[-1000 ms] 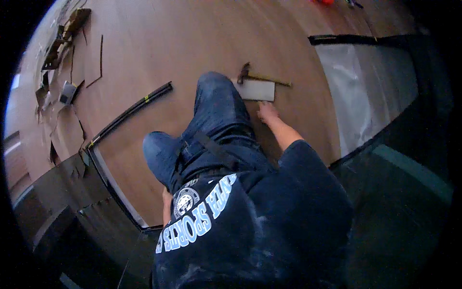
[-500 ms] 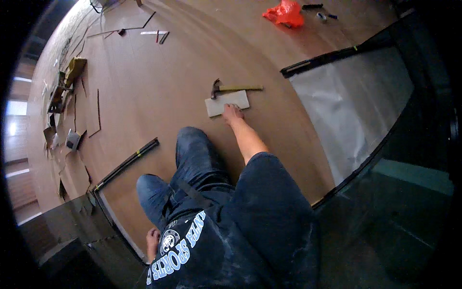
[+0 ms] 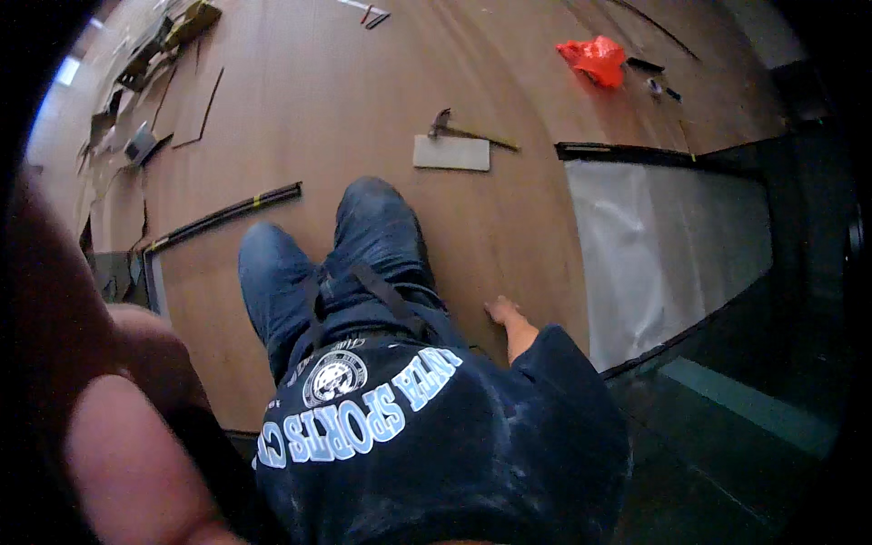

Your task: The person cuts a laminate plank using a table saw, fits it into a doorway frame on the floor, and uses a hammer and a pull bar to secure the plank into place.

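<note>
The right hand [image 3: 502, 312] rested open and empty on the wood floor [image 3: 363, 100]. The hammer [image 3: 468, 134] lay at 12 o'clock, well apart, long axis running 9-to-3, head at 9. The left hand [image 3: 109, 427] was a blur; its grip could not be determined.

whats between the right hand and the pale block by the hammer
In the head view, only bare wood floor lies between the right hand and the pale block.

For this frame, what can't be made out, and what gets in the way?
- Left hand: head view, so close to the lens it is a blur; fingers and any grip unreadable.
- Right hand: on the wood floor; its palm faces down, hidden.
- Small items beside the red bag: too small to tell.
</note>
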